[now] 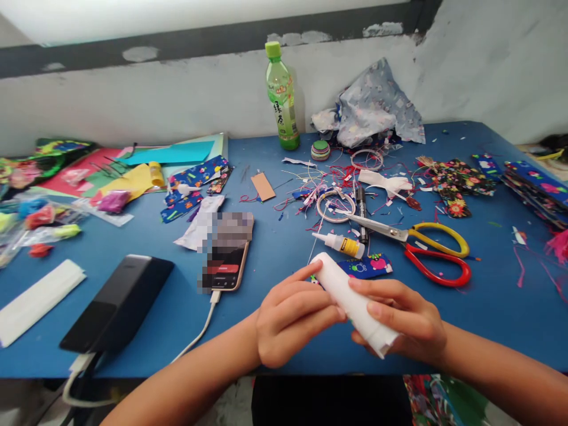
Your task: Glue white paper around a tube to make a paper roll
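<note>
1. The left hand (295, 322) and right hand (410, 319) both gripped a white roll (342, 291) over the table (284, 242).
2. It seemed already rolled up; whether it was fastened could not be told.
3. A white strip (42, 303) lay flat, apparently unworked.

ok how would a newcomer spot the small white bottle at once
On the blue table, find the scissors with yellow and red handles. Left of their handles, just beyond the white roll in the left hand and right hand, the small bottle lies on its side. Unlike the black marker beside it, it is white with a yellow label and a narrow tip.
</note>
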### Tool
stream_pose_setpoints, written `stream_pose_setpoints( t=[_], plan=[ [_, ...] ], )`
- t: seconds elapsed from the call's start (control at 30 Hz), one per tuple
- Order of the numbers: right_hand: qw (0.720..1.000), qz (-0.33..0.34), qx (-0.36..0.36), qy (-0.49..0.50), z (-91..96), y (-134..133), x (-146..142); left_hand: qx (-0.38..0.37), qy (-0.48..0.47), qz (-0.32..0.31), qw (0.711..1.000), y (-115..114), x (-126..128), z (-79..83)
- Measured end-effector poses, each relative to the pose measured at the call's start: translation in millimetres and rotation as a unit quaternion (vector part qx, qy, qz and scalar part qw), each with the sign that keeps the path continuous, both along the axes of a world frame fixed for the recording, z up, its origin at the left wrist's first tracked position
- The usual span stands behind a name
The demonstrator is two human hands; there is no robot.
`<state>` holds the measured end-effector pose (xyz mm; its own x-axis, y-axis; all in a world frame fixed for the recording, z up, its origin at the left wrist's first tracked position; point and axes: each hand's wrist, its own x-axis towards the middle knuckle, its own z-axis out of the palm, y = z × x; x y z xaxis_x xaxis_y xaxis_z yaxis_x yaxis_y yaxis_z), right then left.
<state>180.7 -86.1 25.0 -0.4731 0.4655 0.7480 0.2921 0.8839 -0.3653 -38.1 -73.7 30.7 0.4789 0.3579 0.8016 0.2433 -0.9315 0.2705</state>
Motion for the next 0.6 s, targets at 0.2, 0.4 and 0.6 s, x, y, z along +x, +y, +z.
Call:
stream_pose_setpoints(
  t=[0.2,0.4,0.6],
  plan=[
    [1.000,0.011,-0.009,0.012,-2.9,0.9,0.3,-0.014,-0.029,-0.002,0.999,0.2,0.4,-8.4],
    [1.000,0.000,0.014,-0.017,0.3,1.5,2.7,-0.050,-0.014,0.001,0.999,-3.1,2.1,5.2],
    [1.000,0.000,-0.010,-0.002,0.6,0.3,0.0,-0.074,-0.053,0.001,0.996,-3.1,3.6,0.7]
  ],
)
